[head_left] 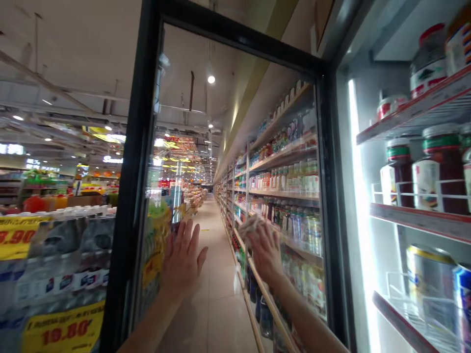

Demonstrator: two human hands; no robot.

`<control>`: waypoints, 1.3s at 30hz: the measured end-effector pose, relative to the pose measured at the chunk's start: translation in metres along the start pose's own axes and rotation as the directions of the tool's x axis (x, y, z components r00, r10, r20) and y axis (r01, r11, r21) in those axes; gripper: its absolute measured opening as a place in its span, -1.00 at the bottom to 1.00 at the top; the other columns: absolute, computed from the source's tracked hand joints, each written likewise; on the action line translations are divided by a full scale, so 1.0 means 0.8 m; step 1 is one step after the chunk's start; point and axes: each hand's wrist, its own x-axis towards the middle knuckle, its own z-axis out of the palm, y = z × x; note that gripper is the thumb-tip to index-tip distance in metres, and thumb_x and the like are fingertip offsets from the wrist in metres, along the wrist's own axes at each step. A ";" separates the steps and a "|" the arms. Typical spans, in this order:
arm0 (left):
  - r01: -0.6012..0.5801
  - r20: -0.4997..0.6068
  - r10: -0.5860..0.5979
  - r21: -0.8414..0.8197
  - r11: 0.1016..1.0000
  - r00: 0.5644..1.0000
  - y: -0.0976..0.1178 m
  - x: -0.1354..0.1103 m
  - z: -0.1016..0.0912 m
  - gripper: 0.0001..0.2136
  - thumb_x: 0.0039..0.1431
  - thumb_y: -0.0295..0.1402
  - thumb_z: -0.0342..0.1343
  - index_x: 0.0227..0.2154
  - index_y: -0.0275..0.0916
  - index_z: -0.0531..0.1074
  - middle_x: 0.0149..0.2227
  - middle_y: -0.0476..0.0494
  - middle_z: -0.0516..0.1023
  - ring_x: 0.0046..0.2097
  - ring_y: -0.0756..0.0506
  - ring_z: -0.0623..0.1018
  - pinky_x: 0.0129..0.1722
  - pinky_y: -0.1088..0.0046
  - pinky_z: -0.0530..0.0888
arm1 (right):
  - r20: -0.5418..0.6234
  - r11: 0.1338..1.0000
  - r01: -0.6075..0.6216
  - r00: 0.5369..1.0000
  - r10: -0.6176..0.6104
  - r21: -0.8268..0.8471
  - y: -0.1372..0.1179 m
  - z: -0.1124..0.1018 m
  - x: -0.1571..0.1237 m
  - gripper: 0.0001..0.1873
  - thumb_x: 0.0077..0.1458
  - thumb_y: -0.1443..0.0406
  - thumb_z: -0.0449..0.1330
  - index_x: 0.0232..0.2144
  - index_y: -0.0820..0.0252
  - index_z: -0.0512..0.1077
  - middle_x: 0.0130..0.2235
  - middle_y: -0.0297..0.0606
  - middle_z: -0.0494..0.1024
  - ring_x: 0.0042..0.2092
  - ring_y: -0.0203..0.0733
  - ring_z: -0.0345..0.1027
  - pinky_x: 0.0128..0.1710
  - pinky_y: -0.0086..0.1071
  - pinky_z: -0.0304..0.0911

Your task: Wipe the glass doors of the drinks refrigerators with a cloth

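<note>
1. My left hand is spread, fingers pointing up, palm toward the glass door.
2. My right hand presses a pale, crumpled cloth to that pane, right of my left fingers.
3. Beyond my fingertips, shelved bottles and a pale floor show in the glass.
4. Well right of my fingers, capped jars stand above a can.
5. Left of my fingers are packed bottles and a yellow price sign.

Bottle packs stand left of the door, shelves right.
</note>
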 end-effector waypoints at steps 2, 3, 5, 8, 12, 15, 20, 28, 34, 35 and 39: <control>-0.002 0.001 0.002 0.002 1.000 1.000 0.000 -0.001 0.002 -0.38 0.22 -0.33 -0.04 0.28 -0.34 -0.14 0.27 -0.37 0.10 0.34 -0.19 -0.05 0.27 0.09 -0.01 | -0.172 0.952 -0.303 0.941 0.292 -0.045 0.025 -0.002 -0.004 -0.46 0.22 0.35 -0.12 0.24 0.04 0.07 0.25 -0.10 0.18 0.32 0.02 -0.15 0.20 0.12 -0.08; -0.004 -0.001 0.004 0.000 1.000 1.000 0.000 -0.001 0.002 -0.37 0.22 -0.33 -0.05 0.28 -0.34 -0.15 0.27 -0.37 0.09 0.34 -0.20 -0.05 0.27 0.08 -0.01 | -0.256 0.894 -0.446 0.870 0.422 -0.041 0.033 -0.003 -0.004 -0.46 0.23 0.32 -0.14 0.26 0.10 0.05 0.26 -0.03 0.14 0.32 0.07 -0.15 0.17 0.16 -0.06; -0.008 -0.004 0.008 -0.010 1.000 1.000 0.000 -0.002 0.002 -0.38 0.22 -0.33 -0.05 0.28 -0.34 -0.15 0.27 -0.37 0.09 0.34 -0.20 -0.05 0.27 0.08 -0.02 | -0.315 0.836 -0.548 0.797 0.516 -0.017 0.027 -0.001 -0.001 -0.45 0.24 0.29 -0.15 0.26 0.15 0.03 0.29 0.01 0.07 0.33 0.12 -0.18 0.15 0.20 -0.05; -0.001 -0.006 0.001 -0.030 1.000 1.000 -0.001 -0.002 0.001 -0.38 0.22 -0.33 -0.04 0.28 -0.33 -0.14 0.27 -0.37 0.09 0.34 -0.19 -0.04 0.27 0.10 -0.01 | -0.076 0.977 -0.212 0.974 0.212 0.012 -0.027 0.007 -0.002 -0.45 0.18 0.36 -0.08 0.22 -0.01 0.12 0.30 -0.18 0.07 0.34 0.05 -0.20 0.21 0.10 -0.10; -0.011 -0.018 0.010 -0.031 0.999 1.000 -0.001 -0.002 0.000 -0.37 0.22 -0.33 -0.03 0.28 -0.33 -0.13 0.27 -0.37 0.09 0.34 -0.18 -0.04 0.27 0.10 -0.01 | 0.044 0.999 -0.015 0.999 0.013 0.042 -0.034 0.007 -0.017 -0.44 0.14 0.39 -0.04 0.18 -0.10 0.18 0.26 -0.28 0.17 0.33 -0.03 -0.16 0.24 0.04 -0.16; -0.014 -0.009 0.013 -0.028 1.000 1.000 0.000 -0.001 0.001 -0.37 0.22 -0.33 -0.03 0.28 -0.34 -0.13 0.27 -0.37 0.08 0.34 -0.19 -0.06 0.27 0.08 -0.02 | -0.168 0.912 -0.406 0.904 0.393 -0.053 0.026 -0.003 -0.026 -0.44 0.21 0.33 -0.14 0.26 0.05 0.04 0.28 -0.08 0.11 0.33 0.04 -0.17 0.18 0.16 -0.08; -0.011 -0.017 0.010 -0.035 0.999 1.000 0.001 0.000 0.003 -0.38 0.22 -0.33 -0.03 0.28 -0.33 -0.13 0.27 -0.36 0.08 0.34 -0.19 -0.05 0.27 0.09 -0.02 | -0.120 0.933 -0.356 0.930 0.349 -0.047 0.018 -0.004 -0.032 -0.41 0.21 0.36 -0.13 0.28 0.05 -0.03 0.32 -0.08 0.02 0.35 0.06 -0.26 0.19 0.14 -0.08; 0.000 0.004 0.001 -0.051 0.999 1.000 0.000 -0.002 0.001 -0.38 0.21 -0.34 -0.03 0.28 -0.32 -0.13 0.28 -0.37 0.07 0.34 -0.19 -0.05 0.27 0.08 -0.03 | -0.120 0.834 -0.539 0.841 0.527 -0.117 0.060 -0.015 -0.055 -0.41 0.24 0.30 -0.16 0.30 0.12 -0.10 0.30 0.00 0.04 0.33 0.10 -0.19 0.17 0.18 -0.06; 0.005 -0.011 -0.006 -0.053 0.999 1.000 0.000 -0.002 0.001 -0.35 0.21 -0.33 -0.01 0.29 -0.30 -0.17 0.28 -0.36 0.05 0.34 -0.19 -0.04 0.28 0.10 -0.04 | 0.078 0.985 -0.167 0.982 0.169 -0.040 -0.004 -0.012 -0.037 -0.41 0.19 0.37 -0.09 0.26 -0.05 0.03 0.32 -0.19 0.03 0.35 0.01 -0.28 0.22 0.08 -0.11; 0.007 -0.011 -0.007 -0.050 0.999 1.000 0.000 -0.001 0.001 -0.34 0.21 -0.32 0.00 0.29 -0.30 -0.17 0.28 -0.36 0.04 0.34 -0.19 -0.03 0.28 0.10 -0.03 | 0.140 0.998 -0.069 0.988 0.069 -0.002 -0.011 -0.012 -0.038 -0.41 0.18 0.39 -0.07 0.23 -0.10 0.09 0.30 -0.24 0.08 0.35 -0.02 -0.25 0.24 0.06 -0.14; 0.009 0.001 -0.009 -0.062 0.998 1.000 0.001 0.000 0.000 -0.35 0.21 -0.31 -0.01 0.29 -0.29 -0.16 0.29 -0.37 0.03 0.33 -0.20 -0.01 0.28 0.09 -0.03 | -0.031 0.920 -0.392 0.920 0.391 -0.029 0.038 -0.022 -0.047 -0.48 0.22 0.32 -0.14 0.22 0.06 0.13 0.26 -0.08 0.16 0.32 0.05 -0.16 0.20 0.17 -0.12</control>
